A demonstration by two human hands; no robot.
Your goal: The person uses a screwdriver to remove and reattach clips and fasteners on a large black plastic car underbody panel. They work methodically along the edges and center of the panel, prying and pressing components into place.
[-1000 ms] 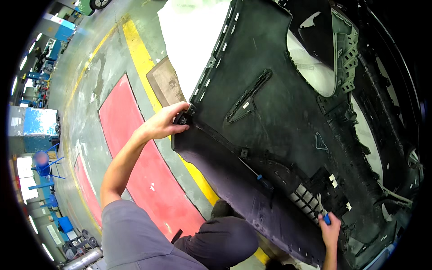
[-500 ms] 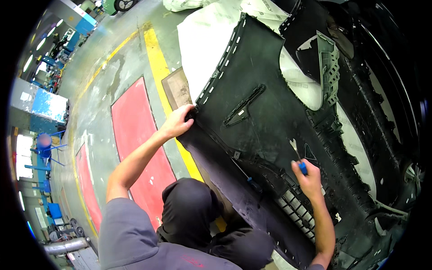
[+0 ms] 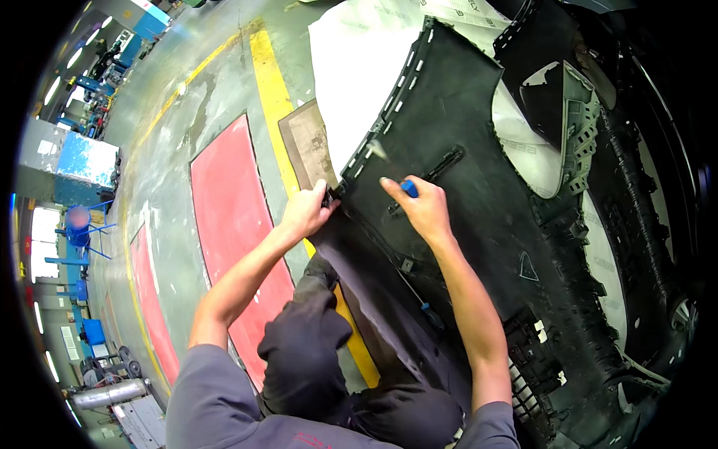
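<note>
A large black plastic car bumper cover (image 3: 441,90) lies on its face before me, inner side up, with white clip slots along its far left edge. My left hand (image 3: 307,213) grips the cover's edge at a corner, fingers curled over a small dark part there. In my right hand (image 3: 428,213) is a forked trim removal tool (image 3: 409,188) with a blue handle. Its pale metal tip is blurred and points up and left, over the cover near the clip edge. A narrow black bracket (image 3: 446,161) on the cover is partly behind the right hand.
White printed sheeting (image 3: 351,67) spreads beneath the cover. A thin screwdriver-like tool with a blue end (image 3: 426,306) rests on the cover, right of my knees. More black car parts (image 3: 636,224) stand at right. Red floor patches (image 3: 232,202) and a yellow line (image 3: 271,75) lie left.
My right hand has carried the forked tool up and left across the cover, close to my left hand. The left hand keeps its hold at the corner. The view has shifted slightly.
</note>
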